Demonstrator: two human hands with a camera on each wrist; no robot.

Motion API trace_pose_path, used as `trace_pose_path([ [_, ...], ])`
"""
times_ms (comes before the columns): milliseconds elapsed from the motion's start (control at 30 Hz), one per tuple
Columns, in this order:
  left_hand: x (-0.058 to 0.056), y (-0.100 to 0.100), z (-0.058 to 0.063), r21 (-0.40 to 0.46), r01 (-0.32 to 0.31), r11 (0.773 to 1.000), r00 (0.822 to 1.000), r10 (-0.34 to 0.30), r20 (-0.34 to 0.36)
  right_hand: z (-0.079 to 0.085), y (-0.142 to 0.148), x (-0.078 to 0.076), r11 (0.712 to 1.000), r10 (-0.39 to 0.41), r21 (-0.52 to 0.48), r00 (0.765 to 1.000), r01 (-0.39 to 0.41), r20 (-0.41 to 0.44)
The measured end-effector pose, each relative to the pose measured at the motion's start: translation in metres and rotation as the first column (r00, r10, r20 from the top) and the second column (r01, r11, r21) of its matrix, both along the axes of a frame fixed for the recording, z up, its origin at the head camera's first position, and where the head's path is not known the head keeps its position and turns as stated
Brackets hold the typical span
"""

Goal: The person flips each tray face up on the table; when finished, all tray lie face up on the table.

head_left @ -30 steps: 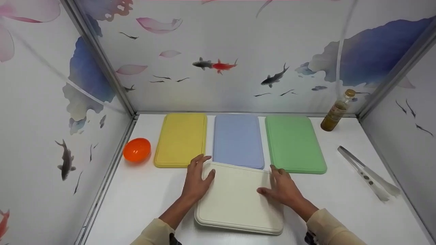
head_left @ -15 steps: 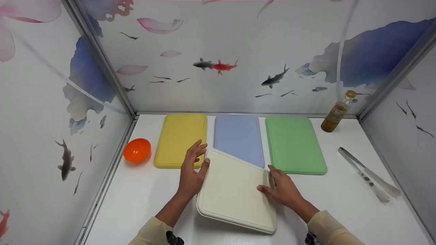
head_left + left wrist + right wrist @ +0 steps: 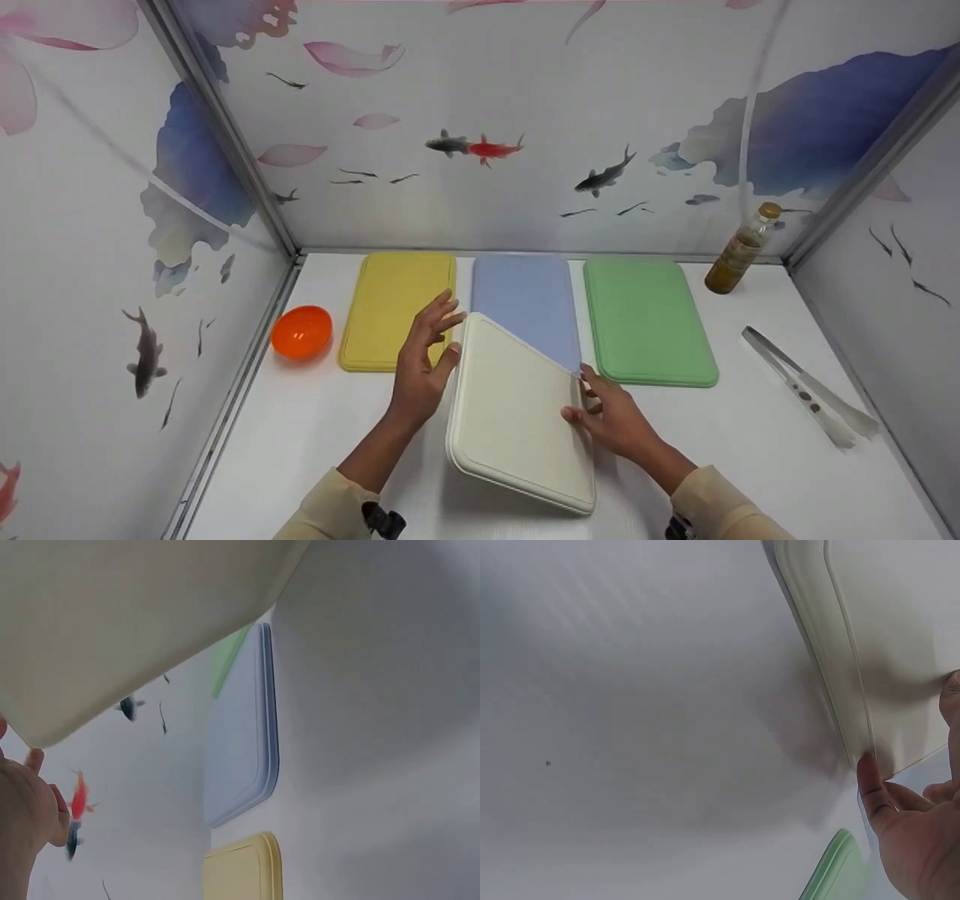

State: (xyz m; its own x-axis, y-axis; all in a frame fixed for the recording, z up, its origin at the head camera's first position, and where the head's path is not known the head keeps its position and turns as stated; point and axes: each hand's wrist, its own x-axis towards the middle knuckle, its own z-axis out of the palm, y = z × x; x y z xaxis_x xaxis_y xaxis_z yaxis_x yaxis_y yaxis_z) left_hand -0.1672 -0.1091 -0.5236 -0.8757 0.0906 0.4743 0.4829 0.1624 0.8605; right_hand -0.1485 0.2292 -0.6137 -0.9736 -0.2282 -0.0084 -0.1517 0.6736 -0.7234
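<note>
A cream cutting board (image 3: 517,412) is tilted over the near middle of the table, its left side raised. My right hand (image 3: 619,416) grips its right edge, the thumb on the top face and the fingers at the edge near the far corner. At the raised left edge stands my left hand (image 3: 424,367), its fingers rather straight and spread and the thumb by the edge. The left wrist view shows the board's underside (image 3: 135,615) above the left hand (image 3: 26,802). In the right wrist view, a finger of the right hand (image 3: 922,840) touches the board's corner.
Behind lie a yellow board (image 3: 397,307), a blue board (image 3: 525,300) and a green board (image 3: 649,322) in a row. An orange bowl (image 3: 301,332) is at left. An oil bottle (image 3: 735,259) and metal tongs (image 3: 806,390) are at right. Printed walls enclose the table.
The cream board's left side has risen and swung away from me, so the board tilts more steeply. My left hand has moved up and forward; the right hand has shifted slightly left.
</note>
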Motion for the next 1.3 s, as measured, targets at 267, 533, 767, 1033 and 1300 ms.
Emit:
trace_pose_path([
  [267, -0.004, 0.005, 0.016, 0.004, 0.012, 1.0, 0.999, -0.011, -0.035, 0.001, -0.01, 0.0, 0.997, 0.037, -0.066, 0.999, -0.036, 0.008],
  [533, -0.011, 0.018, 0.033, 0.011, 0.043, 0.999, 0.994, -0.042, -0.105, 0.0, -0.021, -0.003, 0.984, 0.112, -0.135, 0.994, -0.113, -0.014],
  [767, -0.014, 0.032, 0.042, -0.003, 0.04, 0.999, 0.989, -0.04, -0.142, -0.003, -0.027, -0.006, 0.971, 0.152, -0.181, 0.988, -0.153, -0.02],
  [1033, -0.016, 0.043, 0.05, -0.038, 0.006, 0.999, 0.986, -0.012, -0.169, -0.005, -0.032, -0.006, 0.948, 0.214, -0.23, 0.975, -0.22, -0.053],
  [1300, -0.016, 0.055, 0.057, -0.063, -0.01, 0.998, 0.981, -0.003, -0.193, -0.003, -0.042, -0.006, 0.944, 0.222, -0.248, 0.975, -0.218, -0.011],
])
